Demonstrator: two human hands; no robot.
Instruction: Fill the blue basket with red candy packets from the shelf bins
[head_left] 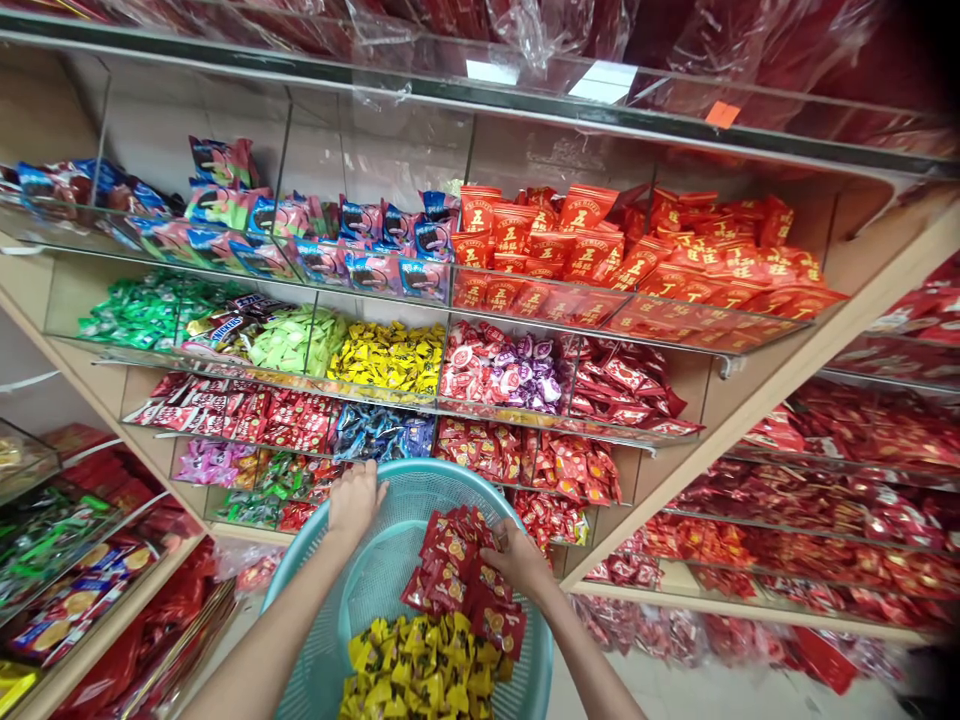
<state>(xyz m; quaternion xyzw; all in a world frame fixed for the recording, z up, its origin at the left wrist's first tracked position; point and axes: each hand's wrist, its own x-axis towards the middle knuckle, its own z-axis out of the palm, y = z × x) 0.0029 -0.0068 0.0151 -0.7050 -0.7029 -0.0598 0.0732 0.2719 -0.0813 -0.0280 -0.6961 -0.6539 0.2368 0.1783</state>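
A round, light turquoise plastic basket with perforated sides [435, 468] is held in front of shelves with clear partitions and pale wooden side panels [742, 415]. The far left part of its rim is grasped by the left hand [356, 505], with the fingers curled over the edge. Inside, a heap of small yellow wrapped sweets [420, 665] is seen at the near side, and beside it, partly over it, a pile of flat, dark red packets with orange round prints [454, 560]. The pile is touched by the bent fingers of the right hand [517, 560]; whether any packet is clenched there cannot be told.

The work is judged to be partway through: two kinds have been put together in the basket, yet much of its mesh is left uncovered. The shelf compartments are well stocked, among them one of yellow sweets [386, 360] and one of large red-orange packets [585, 245]. If the basket is being filled, room is left for more kinds; if it is being emptied, both heaps remain to be put out. Which of these applies cannot be told.
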